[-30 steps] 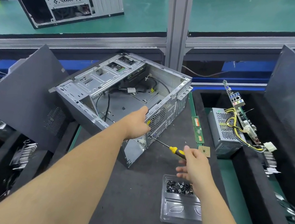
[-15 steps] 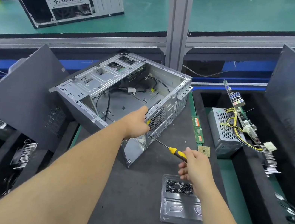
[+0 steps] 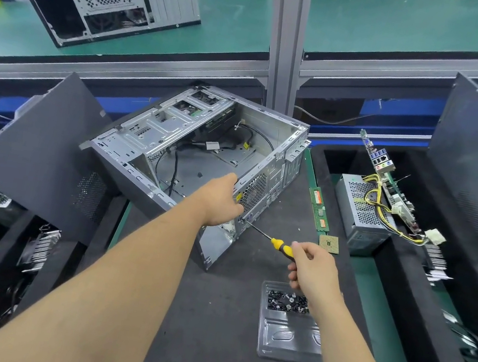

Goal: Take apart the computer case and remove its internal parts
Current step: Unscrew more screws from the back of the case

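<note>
An open silver computer case (image 3: pixel 175 137) lies on its side on the dark foam mat, with black cables loose inside. My left hand (image 3: pixel 221 201) grips the near rear edge of the case beside the fan grille. My right hand (image 3: pixel 310 268) holds a yellow-and-black screwdriver (image 3: pixel 279 245) by its handle. The screwdriver's tip touches the rear panel of the case just below my left hand.
A clear tray (image 3: pixel 290 336) with several black screws sits near my right wrist. A RAM stick (image 3: pixel 319 207) and a CPU (image 3: pixel 328 244) lie right of the case. A power supply (image 3: pixel 359 215) and motherboard (image 3: pixel 389 188) stand in the right bin. Dark side panel (image 3: pixel 38 152) leans left.
My right hand's fingers have closed round the screwdriver handle and turned slightly. My left hand and the case stayed put.
</note>
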